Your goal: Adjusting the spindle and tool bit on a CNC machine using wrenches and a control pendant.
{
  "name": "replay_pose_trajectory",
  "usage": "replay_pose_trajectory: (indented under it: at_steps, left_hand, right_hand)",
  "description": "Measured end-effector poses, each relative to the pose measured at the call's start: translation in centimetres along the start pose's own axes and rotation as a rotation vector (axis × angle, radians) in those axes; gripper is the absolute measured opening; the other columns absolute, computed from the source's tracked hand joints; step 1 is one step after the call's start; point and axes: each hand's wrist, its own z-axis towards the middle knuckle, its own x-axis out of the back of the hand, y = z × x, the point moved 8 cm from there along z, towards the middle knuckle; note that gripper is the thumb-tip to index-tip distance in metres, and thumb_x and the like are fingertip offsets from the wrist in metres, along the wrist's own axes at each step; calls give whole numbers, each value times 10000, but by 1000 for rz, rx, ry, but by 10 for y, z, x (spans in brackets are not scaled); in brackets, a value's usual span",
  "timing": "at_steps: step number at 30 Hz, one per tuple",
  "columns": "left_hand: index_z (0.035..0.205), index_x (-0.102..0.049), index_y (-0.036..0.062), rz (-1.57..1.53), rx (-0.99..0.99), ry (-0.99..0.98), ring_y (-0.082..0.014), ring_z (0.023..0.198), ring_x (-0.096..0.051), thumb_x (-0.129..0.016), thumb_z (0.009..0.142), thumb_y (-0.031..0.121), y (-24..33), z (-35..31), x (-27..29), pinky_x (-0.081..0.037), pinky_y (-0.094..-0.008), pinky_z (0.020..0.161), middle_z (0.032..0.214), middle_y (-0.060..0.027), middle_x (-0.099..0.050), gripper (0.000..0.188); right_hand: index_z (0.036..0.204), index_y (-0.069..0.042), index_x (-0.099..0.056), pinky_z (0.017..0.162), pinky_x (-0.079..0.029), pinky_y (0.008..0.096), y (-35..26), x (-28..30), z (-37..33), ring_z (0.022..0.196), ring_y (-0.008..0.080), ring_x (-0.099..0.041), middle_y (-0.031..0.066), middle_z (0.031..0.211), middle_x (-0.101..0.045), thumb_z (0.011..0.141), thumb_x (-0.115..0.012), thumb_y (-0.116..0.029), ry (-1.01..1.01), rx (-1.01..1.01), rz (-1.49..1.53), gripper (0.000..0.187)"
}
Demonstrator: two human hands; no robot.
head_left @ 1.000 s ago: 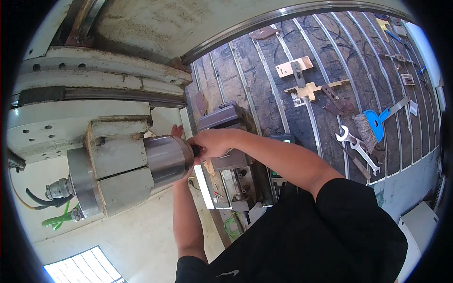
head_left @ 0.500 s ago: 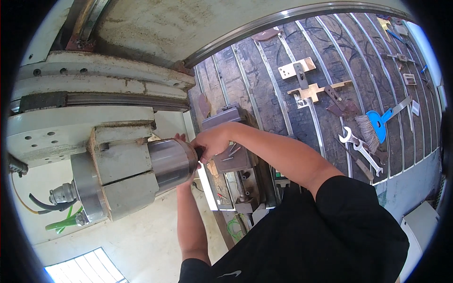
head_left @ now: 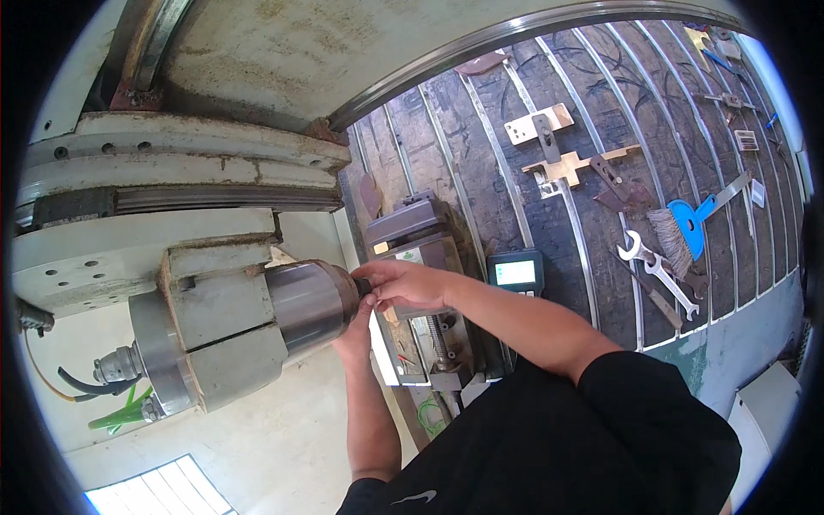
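Note:
A machine spindle [head_left: 305, 309] with a bare metal cylinder lies sideways at the left in a pale, dirty clamp block [head_left: 219, 309]. At its right end a small dark round part [head_left: 364, 287] sticks out. My right hand [head_left: 410, 285] reaches in from the right and closes its thumb and fingers on that part. My left hand [head_left: 354, 336] comes up from below, its thumb pressed at the same part; its other fingers are hidden behind the spindle. Just right of my hands stands a machine vise [head_left: 408, 225], partly covered by my right hand.
A slotted machine bed [head_left: 481, 163] fills the upper right. On it lie clamped brass-coloured plates [head_left: 566, 167], a blue-handled brush [head_left: 687, 227] and a double open-ended wrench [head_left: 659, 270]. A black handheld control unit [head_left: 517, 271] with a lit screen lies beside my right forearm.
My right hand has shifted lower and to the right, with its thumb and fingers now plainly on the dark part. The handheld control unit, mostly hidden before, now shows.

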Motion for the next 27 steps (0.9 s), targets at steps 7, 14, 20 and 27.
replay_pose_trajectory:
  at_steps: [7, 14, 20, 27]
  left_hand:
    - [1008, -558, -20, 123, -13, 232, -181, 874, -560, -675, 741, 33, -2, -4, 8, -451, -310, 778, 962, -80, -596, 296]
    - [1000, -563, 8, 511, -196, -27, -167, 816, -527, -644, 770, 89, -51, 20, 66, -437, -313, 760, 927, -54, -580, 256]
    - [1130, -505, 36, 500, -26, -203, -209, 927, -537, -674, 720, 143, -26, 12, 42, -421, -371, 805, 1020, -96, -563, 456]
    - [1307, -302, 34, 288, -409, -203, -219, 1082, -454, -747, 673, 244, 11, 47, 0, -411, -352, 850, 1221, -97, -443, 803]
  right_hand:
    - [1279, -123, -389, 755, -421, 305, 18, -11, -1, 898, 147, -522, 21, 1039, -541, 916, -452, -201, 116, 96, 562, 376]
    - [903, -104, -525, 528, -358, 232, 38, -2, 13, 637, 103, -469, -1, 730, -529, 912, -403, -422, 201, -77, 531, 340]
    - [673, -128, -448, 385, -227, 232, 31, -9, 17, 438, 91, -330, -21, 536, -392, 891, -318, -555, 256, -309, 345, 497]
    - [585, -144, -424, 336, -174, 214, 31, -9, 14, 360, 66, -265, -37, 459, -337, 856, -324, -597, 252, -396, 300, 538]
